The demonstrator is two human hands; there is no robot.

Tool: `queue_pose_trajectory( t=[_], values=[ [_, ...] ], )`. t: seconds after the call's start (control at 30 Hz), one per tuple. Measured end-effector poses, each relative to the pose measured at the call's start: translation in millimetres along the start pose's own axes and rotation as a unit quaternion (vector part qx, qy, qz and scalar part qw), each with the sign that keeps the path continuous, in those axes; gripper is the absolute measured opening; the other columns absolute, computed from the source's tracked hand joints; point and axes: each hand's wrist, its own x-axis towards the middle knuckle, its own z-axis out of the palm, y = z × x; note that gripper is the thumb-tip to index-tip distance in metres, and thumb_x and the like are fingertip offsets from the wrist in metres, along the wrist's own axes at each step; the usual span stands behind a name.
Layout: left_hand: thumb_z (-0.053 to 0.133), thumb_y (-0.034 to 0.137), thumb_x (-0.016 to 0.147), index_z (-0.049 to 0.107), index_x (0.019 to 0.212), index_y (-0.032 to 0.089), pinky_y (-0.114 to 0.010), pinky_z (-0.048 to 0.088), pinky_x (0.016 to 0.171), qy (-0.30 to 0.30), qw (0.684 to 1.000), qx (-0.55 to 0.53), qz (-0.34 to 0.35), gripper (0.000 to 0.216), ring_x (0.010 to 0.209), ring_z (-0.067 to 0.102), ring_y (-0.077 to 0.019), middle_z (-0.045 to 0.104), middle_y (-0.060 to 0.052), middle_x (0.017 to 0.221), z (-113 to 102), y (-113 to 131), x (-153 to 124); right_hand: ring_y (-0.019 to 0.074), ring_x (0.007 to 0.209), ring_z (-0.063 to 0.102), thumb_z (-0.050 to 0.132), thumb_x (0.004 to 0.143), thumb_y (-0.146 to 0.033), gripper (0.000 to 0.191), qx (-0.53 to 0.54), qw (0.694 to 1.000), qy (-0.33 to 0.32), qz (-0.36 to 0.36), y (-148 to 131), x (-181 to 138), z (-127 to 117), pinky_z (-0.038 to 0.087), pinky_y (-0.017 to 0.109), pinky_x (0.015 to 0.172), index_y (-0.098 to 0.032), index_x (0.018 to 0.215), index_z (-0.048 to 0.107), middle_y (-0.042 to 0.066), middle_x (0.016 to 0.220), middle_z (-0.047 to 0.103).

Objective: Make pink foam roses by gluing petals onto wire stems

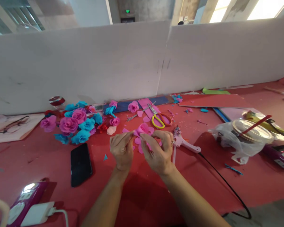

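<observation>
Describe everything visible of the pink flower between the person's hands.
The pink flower looks like paper, with thin, curled petals; its opening seems to face upward. The left hand and right hand pinch its near side, partly hiding it. Loose pink pieces show around it on the red table. Whether it has a stem is unclear.

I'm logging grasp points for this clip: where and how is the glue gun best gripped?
Probably the handle, from above and right: the glue gun lies with it stretching rightward, clear of the right hand, nozzle pointing away.
</observation>
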Motion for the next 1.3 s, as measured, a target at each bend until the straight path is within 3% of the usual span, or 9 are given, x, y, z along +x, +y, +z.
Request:
queue_pose_trajectory(
  t=[0.2,0.43,0.7,0.83,0.97,1.3],
  values=[
    [0.065,0.020,0.083,0.073,0.079,0.022,-0.031,0.040,0.066,0.014,1.000,0.012,0.020,0.009,0.062,0.063,-0.0150,0.073,-0.001,0.070,2,1,1,0.0165,0.081,0.050,0.071,0.075,-0.010,0.025,-0.024,0.999,0.017,-0.035,1,-2,0,0.042,0.034,0.075,-0.027,0.093,0.068,0.003,0.086,0.056],
    [0.063,0.022,0.083,0.072,0.076,0.023,-0.033,0.043,0.071,-0.004,0.999,-0.016,-0.045,0.011,0.063,0.063,-0.0154,0.073,-0.001,0.072,2,1,-4,0.0162,0.077,0.049,0.073,0.074,-0.013,0.022,-0.026,0.999,0.030,-0.019,-2,-5,-2,0.039,0.034,0.073,-0.027,0.090,0.069,0.002,0.079,0.059],
    [0.060,0.018,0.084,0.071,0.082,0.027,-0.036,0.039,0.071,-0.015,0.994,-0.085,-0.064,0.015,0.067,0.061,-0.0174,0.072,-0.001,0.076,-2,6,-3,0.0145,0.072,0.051,0.070,0.077,-0.015,0.017,-0.014,0.999,0.029,-0.020,-13,-6,0,0.037,0.035,0.071,-0.027,0.087,0.065,-0.001,0.076,0.061],
    [0.059,0.020,0.086,0.072,0.086,0.027,-0.037,0.038,0.073,-0.015,0.996,-0.086,-0.036,0.014,0.070,0.062,-0.0187,0.072,-0.001,0.079,-2,6,-5,0.0167,0.074,0.051,0.075,0.075,-0.019,0.022,0.011,0.999,0.040,0.012,-14,-4,-2,0.040,0.036,0.072,-0.023,0.094,0.064,0.002,0.078,0.061],
    [0.059,0.020,0.086,0.072,0.086,0.026,-0.035,0.037,0.069,0.004,0.999,-0.045,0.012,0.014,0.065,0.062,-0.0170,0.072,-0.002,0.075,1,6,-6,0.0167,0.073,0.051,0.076,0.074,-0.022,0.024,0.002,0.998,0.055,0.037,-12,-4,-2,0.038,0.037,0.071,-0.026,0.096,0.067,0.001,0.079,0.059],
    [0.058,0.021,0.087,0.071,0.089,0.026,-0.036,0.032,0.069,-0.022,0.999,0.004,0.033,0.014,0.064,0.059,-0.0183,0.071,-0.003,0.076,-1,9,-9,0.0161,0.071,0.049,0.070,0.078,-0.018,0.017,-0.003,0.998,0.056,0.025,-15,-4,-6,0.036,0.038,0.071,-0.028,0.092,0.069,0.000,0.072,0.059]
  ],
)
